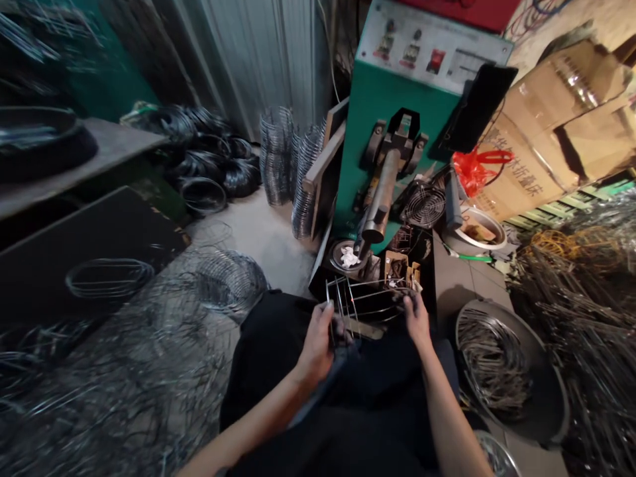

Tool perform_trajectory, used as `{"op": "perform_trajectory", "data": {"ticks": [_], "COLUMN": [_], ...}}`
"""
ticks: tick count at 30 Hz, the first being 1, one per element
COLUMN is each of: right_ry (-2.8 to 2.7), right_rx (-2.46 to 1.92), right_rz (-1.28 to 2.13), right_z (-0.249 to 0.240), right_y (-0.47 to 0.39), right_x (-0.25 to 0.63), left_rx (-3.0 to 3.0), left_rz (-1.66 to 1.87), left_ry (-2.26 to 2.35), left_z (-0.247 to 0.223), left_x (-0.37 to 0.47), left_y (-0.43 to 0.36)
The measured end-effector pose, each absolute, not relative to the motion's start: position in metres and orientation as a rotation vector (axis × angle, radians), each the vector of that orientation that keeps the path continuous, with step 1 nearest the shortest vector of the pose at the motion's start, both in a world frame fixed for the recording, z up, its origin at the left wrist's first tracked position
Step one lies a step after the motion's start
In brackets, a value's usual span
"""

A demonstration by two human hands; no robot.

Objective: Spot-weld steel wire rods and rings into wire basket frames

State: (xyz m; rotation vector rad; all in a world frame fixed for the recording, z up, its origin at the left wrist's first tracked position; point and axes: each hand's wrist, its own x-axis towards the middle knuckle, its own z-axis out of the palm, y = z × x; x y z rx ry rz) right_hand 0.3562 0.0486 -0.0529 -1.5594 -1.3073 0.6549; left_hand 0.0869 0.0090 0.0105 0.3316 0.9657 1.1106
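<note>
A small wire frame of thin bright rods is held between my two hands, above my lap. My left hand is closed on its left end, thumb on top, where several short upright rods stand close together. On the right, my right hand pinches the far ends of the long rods; its fingertips are partly hidden. Just beyond the frame is the green spot welder with its thick metal arm pointing toward me. Below that arm lie a round dish with white scraps and a small cardboard box.
A basin of metal rods stands to my right, beside heaps of wire pieces. A coil of wire rings lies on the floor at left, near a dark board. Stacked wire rings and cardboard boxes stand farther back.
</note>
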Motion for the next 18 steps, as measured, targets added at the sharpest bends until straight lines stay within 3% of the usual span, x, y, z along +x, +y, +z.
{"op": "perform_trajectory", "data": {"ticks": [5, 8, 11, 18], "right_ry": [-1.696, -2.025, -2.242, -1.660], "right_rx": [-1.652, -1.571, -1.633, -1.513], "right_rz": [0.805, 0.971, 0.850, 1.020], "right_z": [-0.005, 0.020, 0.022, -0.025], "right_y": [0.020, 0.035, 0.051, 0.020], "right_x": [0.361, 0.337, 0.304, 0.300], "left_rx": [0.644, 1.144, 1.677, 2.228], "left_rz": [0.576, 0.753, 0.687, 0.472], "left_ry": [1.190, 1.284, 1.142, 1.433], "left_z": [0.004, 0.012, 0.017, 0.000], "left_x": [0.023, 0.007, 0.029, 0.054], "left_y": [-0.036, 0.005, 0.049, 0.062]}}
